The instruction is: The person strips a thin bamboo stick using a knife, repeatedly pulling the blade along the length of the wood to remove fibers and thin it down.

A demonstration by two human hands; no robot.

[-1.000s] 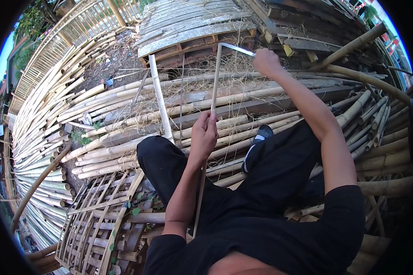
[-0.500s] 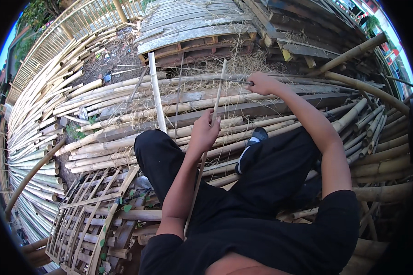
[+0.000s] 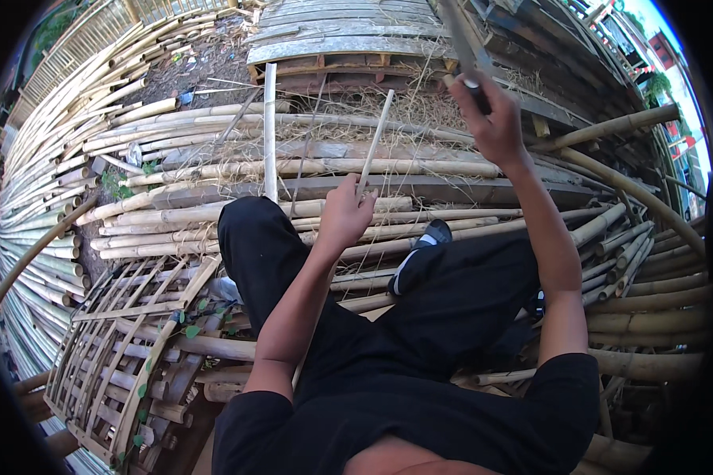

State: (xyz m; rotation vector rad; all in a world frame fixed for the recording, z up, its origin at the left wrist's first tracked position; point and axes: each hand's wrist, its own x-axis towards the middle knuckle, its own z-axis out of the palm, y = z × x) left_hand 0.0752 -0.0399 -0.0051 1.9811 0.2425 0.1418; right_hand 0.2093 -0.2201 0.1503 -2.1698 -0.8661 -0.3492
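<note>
"Clock centred on the sitter's lap (image 3: pixel 420 348), 12 straight ahead. Left hand (image 3: pixel 345 212)?"
"At 11, fingers closed round a thin bamboo strip (image 3: pixel 376 141). Strip runs from beside the left forearm (image 3: pixel 293 313) out through the grip, tip near 12."
"Right hand (image 3: pixel 493 123)?"
"At 1, farther out, clutching a knife (image 3: pixel 461 49), blade aimed away toward 12, well apart from the strip."
"Surroundings, quick?"
"Wooden lattice (image 3: pixel 119 324) at 9. Stacked bamboo poles (image 3: pixel 40 245) past it, 10-ish. Slatted pallet (image 3: pixel 333 47) at 12, farther off."
</note>
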